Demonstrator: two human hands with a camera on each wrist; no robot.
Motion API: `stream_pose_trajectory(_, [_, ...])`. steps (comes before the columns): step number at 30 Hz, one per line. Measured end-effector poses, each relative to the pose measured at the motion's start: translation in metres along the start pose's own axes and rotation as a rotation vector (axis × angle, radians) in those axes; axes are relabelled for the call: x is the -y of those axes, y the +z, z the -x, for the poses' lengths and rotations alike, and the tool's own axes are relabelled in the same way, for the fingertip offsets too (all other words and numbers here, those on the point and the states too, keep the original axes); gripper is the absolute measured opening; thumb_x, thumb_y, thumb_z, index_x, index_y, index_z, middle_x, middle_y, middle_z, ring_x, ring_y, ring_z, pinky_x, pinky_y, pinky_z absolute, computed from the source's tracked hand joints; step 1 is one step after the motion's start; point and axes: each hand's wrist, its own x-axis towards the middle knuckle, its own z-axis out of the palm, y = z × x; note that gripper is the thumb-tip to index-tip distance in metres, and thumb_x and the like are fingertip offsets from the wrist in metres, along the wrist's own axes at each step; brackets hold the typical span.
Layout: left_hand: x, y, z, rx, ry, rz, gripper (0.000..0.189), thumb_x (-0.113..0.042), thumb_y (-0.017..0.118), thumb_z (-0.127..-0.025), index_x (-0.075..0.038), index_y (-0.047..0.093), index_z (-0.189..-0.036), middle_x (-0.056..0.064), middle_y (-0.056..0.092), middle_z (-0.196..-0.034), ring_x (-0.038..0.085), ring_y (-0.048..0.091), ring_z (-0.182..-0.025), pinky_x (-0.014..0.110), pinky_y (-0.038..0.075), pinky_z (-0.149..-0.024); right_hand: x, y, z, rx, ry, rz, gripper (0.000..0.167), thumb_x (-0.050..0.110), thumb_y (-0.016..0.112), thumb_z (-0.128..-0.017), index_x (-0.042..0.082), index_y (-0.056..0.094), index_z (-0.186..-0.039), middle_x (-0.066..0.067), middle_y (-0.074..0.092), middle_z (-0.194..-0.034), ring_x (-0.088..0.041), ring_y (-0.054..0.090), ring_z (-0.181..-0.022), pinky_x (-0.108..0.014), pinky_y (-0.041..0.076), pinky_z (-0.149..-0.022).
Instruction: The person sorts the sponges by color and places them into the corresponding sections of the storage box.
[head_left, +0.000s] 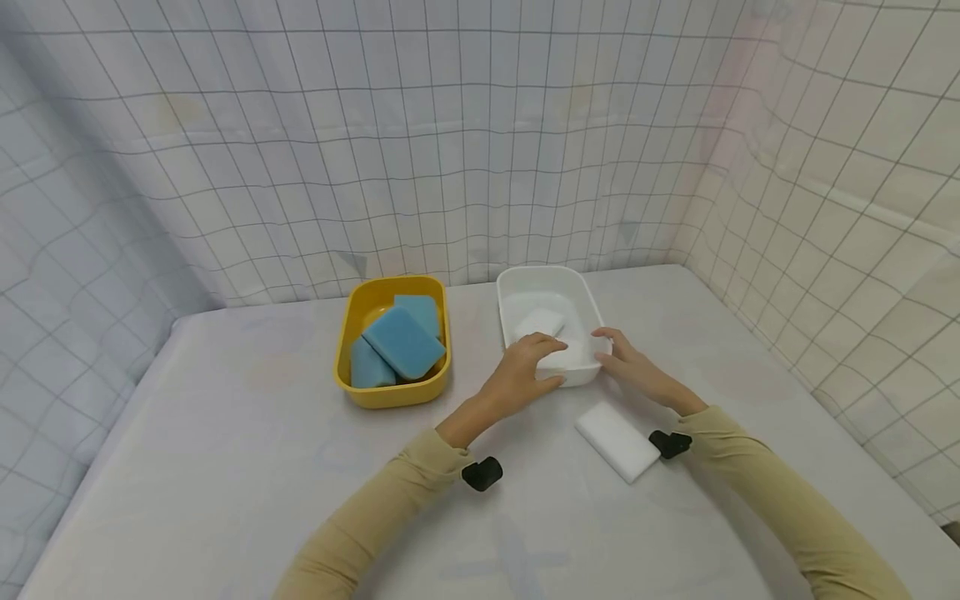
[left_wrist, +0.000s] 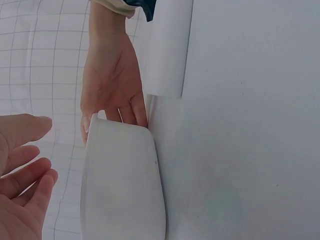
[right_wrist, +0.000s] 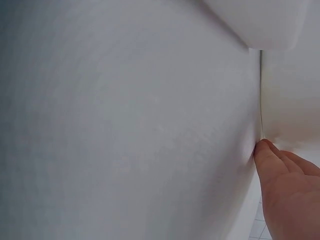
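A white plastic tub (head_left: 536,282) stands near the back of the table, with a white sponge-like block (head_left: 542,322) lying inside. My right hand (head_left: 636,369) holds the tub at its front right corner; the left wrist view shows the thumb at the rim and the other fingers against the outer wall. Over the tub's front left side hovers my left hand (head_left: 520,372), fingers spread and loosely bent, nothing between them. In the left wrist view, that left hand (left_wrist: 25,175) is apart from the tub wall (left_wrist: 122,175). Another white block (head_left: 618,442) lies on the table, nearer than the tub.
Left of the tub stands a yellow tub (head_left: 390,397) with several blue sponges (head_left: 405,342) inside. A white cloth covers the table (head_left: 225,467). Gridded curtains (head_left: 420,167) hang behind the table and along both sides.
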Motion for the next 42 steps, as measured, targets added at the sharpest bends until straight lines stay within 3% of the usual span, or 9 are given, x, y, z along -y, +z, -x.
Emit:
stream_pose_trajectory(4, [-0.004, 0.006, 0.004, 0.073, 0.05, 0.023, 0.043, -0.011, 0.071, -0.083, -0.001, 0.059, -0.122, 0.012, 0.06, -0.123, 0.024, 0.055, -0.118, 0.033, 0.05, -0.099, 0.0, 0.0, 0.0, 0.0, 0.0, -0.011, 0.051, 0.045, 0.037, -0.099, 0.026, 0.016, -0.142, -0.026, 0.016, -0.153, -0.046, 0.025, -0.138, -0.066, 0.029, -0.106])
stream_pose_trajectory(9, [-0.01, 0.015, 0.01, 0.121, 0.104, 0.016, 0.041, -0.011, 0.071, -0.082, -0.002, 0.06, -0.121, 0.011, 0.06, -0.122, 0.022, 0.056, -0.116, 0.029, 0.049, -0.099, 0.004, 0.001, 0.002, -0.001, -0.001, -0.006, 0.05, 0.043, 0.038, -0.1, 0.026, 0.017, -0.143, -0.025, 0.035, -0.139, -0.039, 0.038, -0.129, -0.057, 0.036, -0.103])
stream_pose_trajectory(12, [-0.013, 0.019, 0.012, 0.163, 0.128, -0.003, 0.042, -0.012, 0.071, -0.082, -0.002, 0.06, -0.121, 0.01, 0.06, -0.123, 0.021, 0.055, -0.117, 0.027, 0.049, -0.099, 0.005, 0.001, 0.002, -0.005, 0.007, 0.002, 0.051, 0.042, 0.038, -0.1, 0.027, 0.017, -0.143, -0.025, 0.039, -0.135, -0.038, 0.041, -0.127, -0.054, 0.039, -0.101])
stream_pose_trajectory(22, [-0.014, 0.035, 0.009, 0.323, 0.137, -0.077, 0.047, -0.016, 0.073, -0.081, -0.005, 0.059, -0.125, 0.007, 0.058, -0.128, 0.018, 0.052, -0.122, 0.024, 0.043, -0.105, 0.0, -0.003, 0.001, -0.01, 0.011, 0.03, 0.051, 0.047, 0.036, -0.099, 0.028, 0.016, -0.143, -0.025, 0.026, -0.147, -0.043, 0.034, -0.132, -0.059, 0.036, -0.101])
stream_pose_trajectory(31, [-0.01, 0.049, -0.001, 0.493, 0.11, -0.129, 0.054, -0.015, 0.074, -0.08, -0.006, 0.055, -0.13, 0.007, 0.05, -0.138, 0.02, 0.045, -0.13, 0.026, 0.038, -0.111, 0.002, -0.003, 0.004, -0.019, 0.016, 0.031, 0.049, 0.048, 0.037, -0.099, 0.031, 0.018, -0.141, -0.026, 0.033, -0.144, -0.04, 0.038, -0.129, -0.055, 0.038, -0.101])
stream_pose_trajectory(38, [-0.004, 0.056, -0.005, 0.531, 0.096, -0.137, 0.056, -0.013, 0.073, -0.08, -0.007, 0.053, -0.132, 0.007, 0.048, -0.141, 0.02, 0.043, -0.133, 0.027, 0.035, -0.113, 0.001, -0.001, 0.001, -0.006, 0.009, 0.028, 0.049, 0.047, 0.036, -0.099, 0.031, 0.018, -0.141, -0.023, 0.046, -0.127, -0.037, 0.045, -0.124, -0.054, 0.04, -0.101])
stream_pose_trajectory(42, [-0.001, 0.057, -0.006, 0.534, 0.099, -0.136, 0.056, -0.013, 0.073, -0.079, -0.007, 0.054, -0.132, 0.007, 0.048, -0.141, 0.02, 0.043, -0.133, 0.027, 0.035, -0.113, 0.001, 0.0, 0.0, -0.005, 0.011, 0.024, 0.048, 0.048, 0.036, -0.099, 0.033, 0.018, -0.141, -0.025, 0.044, -0.132, -0.039, 0.043, -0.126, -0.056, 0.039, -0.102])
